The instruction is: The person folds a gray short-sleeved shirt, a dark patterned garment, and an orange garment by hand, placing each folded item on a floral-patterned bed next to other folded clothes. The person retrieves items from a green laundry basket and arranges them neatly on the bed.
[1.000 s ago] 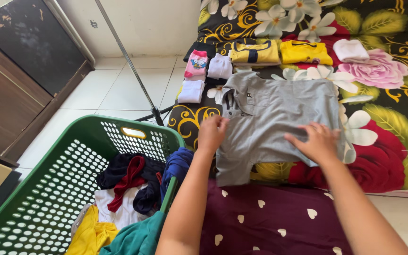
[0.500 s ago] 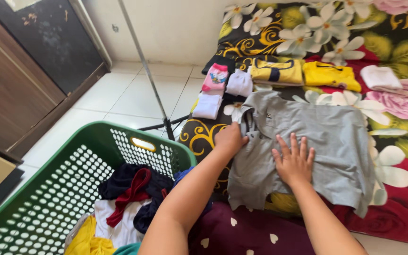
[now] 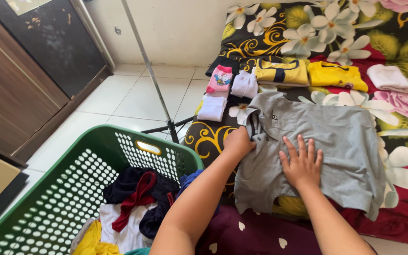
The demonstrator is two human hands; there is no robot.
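Hands point(image 3: 270, 156), two, on one grey shirt point(image 3: 341, 141)

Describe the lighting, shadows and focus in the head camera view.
Head view: bright, even daylight; the white floor tiles shine slightly without harsh glare. Soft shadows lie under the left hand and right hand on the grey polo shirt. Shirt, hands and green laundry basket are sharp. The tripod leg leans, suggesting wide-angle distortion.
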